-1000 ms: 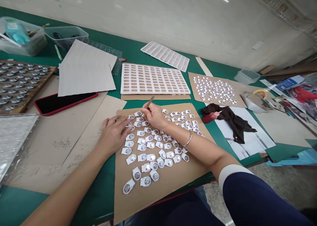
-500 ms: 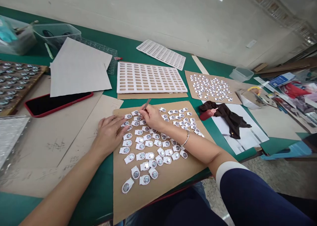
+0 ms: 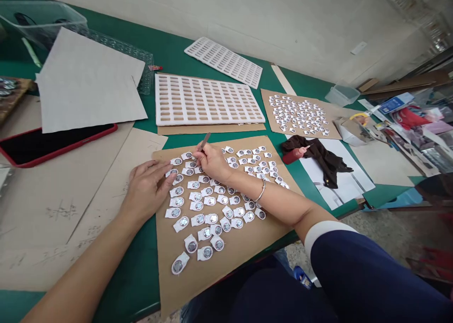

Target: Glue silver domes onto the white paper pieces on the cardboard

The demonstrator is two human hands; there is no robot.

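A brown cardboard sheet (image 3: 226,261) on the green table bears several white tabs, each with a round metallic disc, such as the tab (image 3: 180,263) at its near left corner. My right hand (image 3: 212,162) is closed around a thin metal tool (image 3: 204,141), likely tweezers, whose lower end points down among the tabs at the sheet's upper left. Beside it, my left hand (image 3: 146,186) rests at the sheet's left edge, with fingertips at a tab; thumb and fingers are slightly apart. Whether its fingertips pinch anything is too small to tell.
Behind the sheet lie a white slotted tray (image 3: 208,101) and a second white tray (image 3: 224,61). More tabs cover a farther cardboard (image 3: 332,124). A red bottle (image 3: 293,156) lies on dark cloth (image 3: 322,160) at right. A red-edged phone (image 3: 60,146) and grey sheets (image 3: 88,87) lie left.
The view has shifted, so most things appear further left and slightly higher. My right hand still holds the tool, and both hands remain near the sheet's upper left.
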